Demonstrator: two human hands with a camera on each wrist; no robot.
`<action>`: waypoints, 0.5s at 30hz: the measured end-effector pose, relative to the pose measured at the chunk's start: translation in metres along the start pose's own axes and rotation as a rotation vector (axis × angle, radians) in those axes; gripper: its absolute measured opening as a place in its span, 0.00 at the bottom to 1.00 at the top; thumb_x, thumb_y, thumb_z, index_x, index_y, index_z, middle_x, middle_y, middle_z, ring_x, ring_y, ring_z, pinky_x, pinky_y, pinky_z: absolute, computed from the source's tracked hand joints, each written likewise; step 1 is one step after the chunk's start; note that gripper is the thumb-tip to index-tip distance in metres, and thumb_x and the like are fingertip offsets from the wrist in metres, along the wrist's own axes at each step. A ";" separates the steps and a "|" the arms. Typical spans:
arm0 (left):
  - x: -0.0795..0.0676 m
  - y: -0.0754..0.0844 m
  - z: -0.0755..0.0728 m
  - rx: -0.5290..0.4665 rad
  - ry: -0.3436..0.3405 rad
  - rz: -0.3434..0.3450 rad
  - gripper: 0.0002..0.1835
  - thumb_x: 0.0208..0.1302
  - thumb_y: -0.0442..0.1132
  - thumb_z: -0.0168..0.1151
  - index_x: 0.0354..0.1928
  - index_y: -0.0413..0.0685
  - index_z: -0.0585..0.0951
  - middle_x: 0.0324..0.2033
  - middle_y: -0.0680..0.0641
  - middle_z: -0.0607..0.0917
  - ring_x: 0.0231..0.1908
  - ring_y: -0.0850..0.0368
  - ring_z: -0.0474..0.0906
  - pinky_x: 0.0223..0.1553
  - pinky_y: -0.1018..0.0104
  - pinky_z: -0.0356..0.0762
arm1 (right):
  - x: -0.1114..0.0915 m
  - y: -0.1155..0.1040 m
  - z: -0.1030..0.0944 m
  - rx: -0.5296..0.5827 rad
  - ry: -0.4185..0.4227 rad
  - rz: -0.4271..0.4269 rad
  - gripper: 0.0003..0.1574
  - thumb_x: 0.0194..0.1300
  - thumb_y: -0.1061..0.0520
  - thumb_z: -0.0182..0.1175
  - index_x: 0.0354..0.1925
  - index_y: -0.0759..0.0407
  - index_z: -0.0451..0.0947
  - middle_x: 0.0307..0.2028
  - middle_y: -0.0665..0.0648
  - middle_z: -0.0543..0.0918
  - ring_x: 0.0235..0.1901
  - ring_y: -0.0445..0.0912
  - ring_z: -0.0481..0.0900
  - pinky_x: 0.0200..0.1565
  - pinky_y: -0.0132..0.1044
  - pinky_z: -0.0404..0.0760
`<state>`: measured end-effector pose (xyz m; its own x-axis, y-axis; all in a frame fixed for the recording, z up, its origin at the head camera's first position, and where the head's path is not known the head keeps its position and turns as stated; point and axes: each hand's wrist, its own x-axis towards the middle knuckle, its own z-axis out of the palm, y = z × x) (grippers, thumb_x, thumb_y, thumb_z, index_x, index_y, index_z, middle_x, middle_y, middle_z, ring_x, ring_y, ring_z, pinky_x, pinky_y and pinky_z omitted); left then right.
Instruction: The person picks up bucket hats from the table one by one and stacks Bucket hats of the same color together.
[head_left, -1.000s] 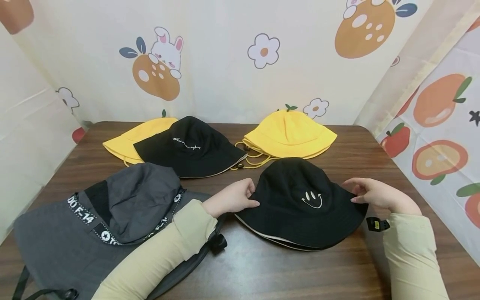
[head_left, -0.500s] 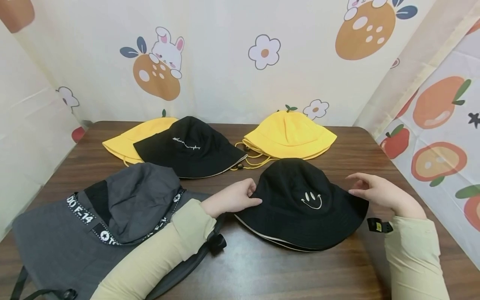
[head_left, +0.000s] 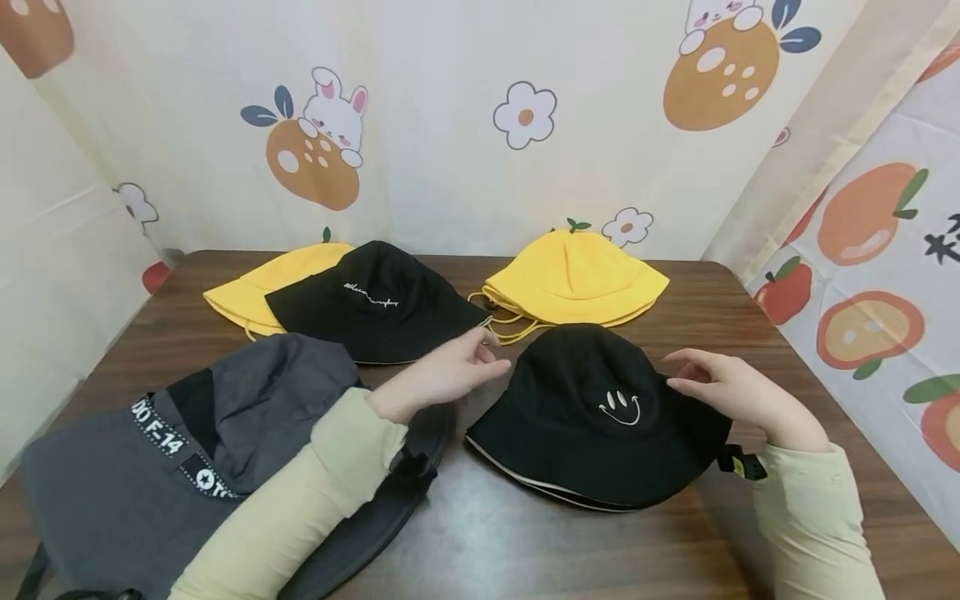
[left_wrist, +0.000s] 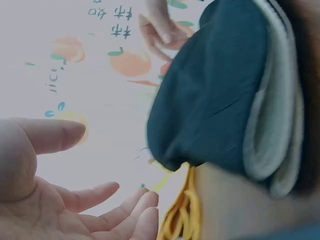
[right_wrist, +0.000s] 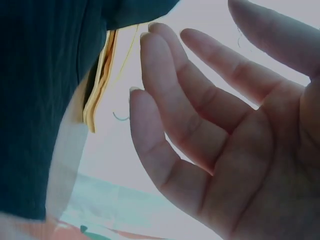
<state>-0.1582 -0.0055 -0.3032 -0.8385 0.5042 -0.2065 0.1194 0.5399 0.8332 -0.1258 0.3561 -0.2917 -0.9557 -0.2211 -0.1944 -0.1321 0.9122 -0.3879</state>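
1. Head view: see a black bucket hat (head_left: pixel 570 367) with a stitched smile on the right half of the desk (head_left: pixel 487 533), standing crown up, nearer than a yellow hat (head_left: pixel 573 283).

2. Find the left hand (head_left: pixel 442 375) just beyond the left side of this hat, and the right hand (head_left: pixel 738 396) at its right side. Notice loosely spread, slightly bent fingers (left_wrist: pixel 97 195) on the left, holding nothing; on the right, also half bent, also without any hold. In both wrist views, appear apart from the cloth.

3. Judging by the creases, expect light and soft cloth, probably not slippery and hardly fragile, but easy to dent at the crown.

4. Better to pinch the brim (head_left: pixel 592 479) at its left and right edges, thumb against fingers, and to leave the crown without pressure.

5. Observe two pale edges along the near side, one below the other; cannot tell whether from one hat or two nested. To be safe, pinch all layers together.

6. Take care also with the yellow cord (left_wrist: pixel 192 190) just behind, perhaps able to catch, and with the gray hat (head_left: pixel 277 400) at left.
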 end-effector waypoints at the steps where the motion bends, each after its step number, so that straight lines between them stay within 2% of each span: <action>1: -0.001 0.002 -0.006 0.020 0.008 0.007 0.23 0.68 0.48 0.55 0.59 0.43 0.69 0.47 0.42 0.80 0.44 0.51 0.78 0.43 0.61 0.76 | 0.000 -0.002 0.001 0.005 -0.014 -0.002 0.28 0.66 0.48 0.59 0.57 0.64 0.71 0.35 0.54 0.82 0.35 0.47 0.77 0.37 0.43 0.76; 5: -0.010 0.009 -0.044 0.129 0.052 0.016 0.23 0.68 0.49 0.54 0.58 0.43 0.69 0.50 0.40 0.80 0.50 0.48 0.77 0.51 0.55 0.74 | 0.003 -0.007 0.003 0.017 -0.072 -0.027 0.28 0.66 0.48 0.58 0.57 0.63 0.71 0.35 0.53 0.80 0.35 0.45 0.76 0.38 0.42 0.75; 9: -0.019 0.009 -0.092 0.241 0.111 -0.031 0.26 0.69 0.50 0.51 0.61 0.41 0.67 0.55 0.36 0.76 0.55 0.43 0.74 0.55 0.49 0.71 | 0.005 -0.008 0.003 0.017 -0.116 -0.041 0.28 0.66 0.47 0.57 0.58 0.63 0.71 0.34 0.53 0.80 0.35 0.44 0.75 0.38 0.41 0.75; 12: -0.022 0.000 -0.127 0.337 0.139 -0.077 0.27 0.70 0.51 0.48 0.62 0.37 0.65 0.58 0.32 0.73 0.57 0.40 0.71 0.56 0.46 0.68 | 0.006 -0.007 0.003 0.021 -0.130 -0.038 0.29 0.67 0.46 0.56 0.58 0.63 0.70 0.35 0.53 0.80 0.35 0.44 0.75 0.38 0.41 0.75; 15: -0.021 -0.018 -0.160 0.389 0.175 -0.113 0.27 0.71 0.51 0.46 0.60 0.35 0.65 0.59 0.29 0.70 0.58 0.36 0.67 0.57 0.44 0.65 | 0.006 -0.006 0.006 0.021 -0.137 -0.032 0.29 0.67 0.46 0.56 0.58 0.63 0.70 0.34 0.52 0.79 0.35 0.44 0.75 0.39 0.41 0.74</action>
<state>-0.2274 -0.1338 -0.2321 -0.9312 0.3239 -0.1671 0.1852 0.8154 0.5485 -0.1295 0.3469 -0.2954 -0.9058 -0.2968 -0.3024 -0.1553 0.8965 -0.4149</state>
